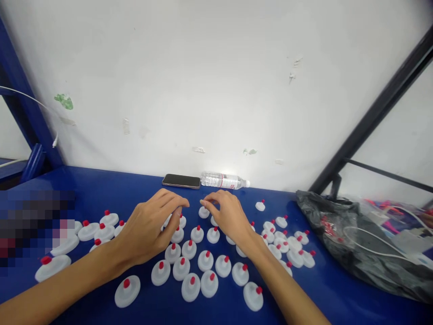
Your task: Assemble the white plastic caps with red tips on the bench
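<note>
Many round white plastic discs, each with a small red-tipped knob, lie spread over a blue tabletop. My left hand [152, 228] hovers over the left-centre discs, fingers loosely bent and the thumb a little apart; nothing shows in it. Opposite it, my right hand [232, 214] has thumb and index tip drawn together in a pinch. Just below that pinch is a white disc [203, 212], its red tip hidden by the thumb. Whether the fingers grip it I cannot tell. Nearer me stand a disc [191, 287] and a neighbouring disc [209, 284], knobs upward.
A phone [181, 181] and a clear plastic bottle [223, 180] lie against the white wall. More discs cluster at right [295, 244] and left [88, 231]. A dark plastic bag [368, 266] with a white cable covers the right side. Metal posts flank the table.
</note>
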`<action>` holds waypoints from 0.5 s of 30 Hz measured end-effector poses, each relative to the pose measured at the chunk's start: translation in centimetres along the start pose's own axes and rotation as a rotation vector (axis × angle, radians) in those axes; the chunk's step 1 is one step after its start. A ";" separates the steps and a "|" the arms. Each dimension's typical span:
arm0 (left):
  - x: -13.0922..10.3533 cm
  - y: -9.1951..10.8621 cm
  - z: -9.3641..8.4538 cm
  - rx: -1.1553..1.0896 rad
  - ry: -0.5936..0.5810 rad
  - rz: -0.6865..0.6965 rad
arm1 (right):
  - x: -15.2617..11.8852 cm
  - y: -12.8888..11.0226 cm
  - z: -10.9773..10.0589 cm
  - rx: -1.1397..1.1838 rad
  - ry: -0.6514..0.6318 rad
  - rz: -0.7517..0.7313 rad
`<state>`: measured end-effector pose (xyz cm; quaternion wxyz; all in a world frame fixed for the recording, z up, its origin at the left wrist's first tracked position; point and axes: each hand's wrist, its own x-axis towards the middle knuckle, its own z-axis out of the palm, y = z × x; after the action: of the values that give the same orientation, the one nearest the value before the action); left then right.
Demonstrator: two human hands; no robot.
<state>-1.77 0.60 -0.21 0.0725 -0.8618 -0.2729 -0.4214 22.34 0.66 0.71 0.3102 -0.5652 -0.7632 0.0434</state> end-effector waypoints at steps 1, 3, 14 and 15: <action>-0.1 -0.1 0.1 -0.006 -0.006 -0.001 | 0.1 0.0 -0.1 -0.007 0.003 0.000; -0.3 -0.3 0.2 -0.024 -0.017 -0.005 | 0.2 0.1 -0.5 -0.024 0.019 0.004; -0.4 -0.1 0.2 -0.067 -0.030 -0.029 | 0.4 -0.3 -1.2 -0.050 0.064 -0.034; -0.4 -0.1 0.2 -0.067 -0.035 -0.024 | 0.4 -0.3 -1.2 -0.048 0.066 -0.039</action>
<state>-1.88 0.60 -0.68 0.0339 -0.8675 -0.2704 -0.4161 22.61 0.60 1.95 0.3224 -0.5586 -0.7642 0.0004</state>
